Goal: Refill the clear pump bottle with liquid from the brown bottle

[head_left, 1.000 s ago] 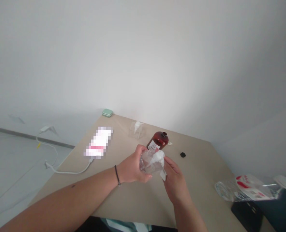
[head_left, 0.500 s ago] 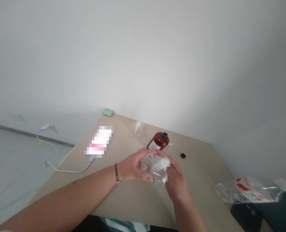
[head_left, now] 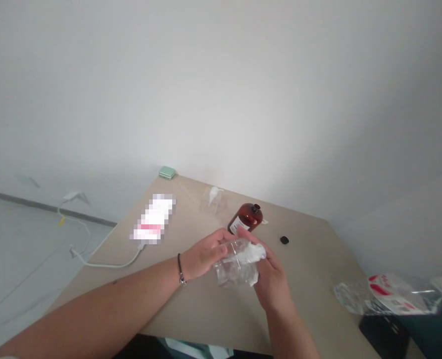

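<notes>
Over the middle of the table I hold a clear plastic bottle with a white pump top (head_left: 236, 269), tipped on its side. My left hand (head_left: 205, 254) is closed on its left end, thumb pressed on the upper side and fingers behind. At the white end, my right hand (head_left: 271, 276) is closed around it, with the fingers reaching along the far side and partly hidden. Just beyond my fingers lies a brown bottle (head_left: 251, 217) with a white label, tilted and with its neck uncapped. A small black cap (head_left: 284, 240) rests to its right.
Near the wall stands another clear container with a white top (head_left: 214, 195). A blurred-out phone-like screen (head_left: 155, 217) with a white cable (head_left: 112, 265) lies left. A green case (head_left: 167, 172) sits at the back corner. A clear labelled bottle (head_left: 388, 295) lies at the right edge.
The clear bottle has been turned in my hands. My left thumb has moved from its near lower side up onto its top. The other things stay where they were.
</notes>
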### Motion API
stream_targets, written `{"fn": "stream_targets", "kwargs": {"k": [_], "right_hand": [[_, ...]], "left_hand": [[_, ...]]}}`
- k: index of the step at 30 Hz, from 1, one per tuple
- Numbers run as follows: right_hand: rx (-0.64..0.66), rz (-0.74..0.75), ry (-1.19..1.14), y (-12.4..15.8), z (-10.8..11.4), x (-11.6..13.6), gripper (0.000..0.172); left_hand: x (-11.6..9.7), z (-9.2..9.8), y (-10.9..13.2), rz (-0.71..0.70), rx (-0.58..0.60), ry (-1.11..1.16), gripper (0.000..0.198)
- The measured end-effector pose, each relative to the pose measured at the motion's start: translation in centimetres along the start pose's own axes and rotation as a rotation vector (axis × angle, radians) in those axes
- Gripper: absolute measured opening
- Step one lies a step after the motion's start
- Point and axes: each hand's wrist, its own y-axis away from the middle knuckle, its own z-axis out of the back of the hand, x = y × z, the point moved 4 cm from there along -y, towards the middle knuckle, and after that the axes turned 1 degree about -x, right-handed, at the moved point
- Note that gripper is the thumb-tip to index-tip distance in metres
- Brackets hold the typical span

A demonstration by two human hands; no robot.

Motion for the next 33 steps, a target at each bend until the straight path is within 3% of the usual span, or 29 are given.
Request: {"fn": "stream_targets", "kwargs": {"k": [5, 10, 12, 14, 16, 18, 21, 25, 33], "right_hand": [[0.000, -0.024, -0.055, 0.0, -0.5, 0.4, 0.037], [-0.208, 0.037, -0.086, -0.5, -0.3, -1.0, 0.033], [-0.257, 0.054, -0.079, -0.7, -0.5, -1.4, 0.032], [-0.285, 0.045, -0.085, -0.9, -0.7, -1.8, 0.033], [-0.292, 0.029, -0.104, -1.0, -0.9, -1.9, 0.035], [-0.269, 0.007, -0.127, -1.2, -1.1, -1.9, 0.039], [-0.226, -0.046, -0.191, -1.5, -1.5, -1.6, 0.038], [-0.245, -0.015, -0.283, -1.5, -2.2, -1.1, 0.035], [-0.336, 0.128, -0.116, -0.6, -3.2, -2.9, 0.046]], "left_hand": [[0.7, 0.0, -0.4, 0.036, -0.037, 0.035, 0.064], [0.8, 0.7, -0.4, -0.039, -0.287, -0.216, 0.059], [0.9, 0.4, -0.2, -0.085, -0.224, -0.258, 0.066], [1.0, 0.1, 0.0, -0.126, -0.150, -0.280, 0.088], [1.1, 0.3, 0.1, -0.130, -0.165, -0.336, 0.104], [1.2, 0.5, 0.1, -0.091, -0.186, -0.362, 0.098], [1.1, 0.2, -0.2, -0.054, -0.128, -0.214, 0.082], [0.7, -0.4, -0.3, -0.085, -0.091, 0.038, 0.076], [0.1, -0.1, 0.2, -0.113, -0.199, 0.192, 0.075]]}}
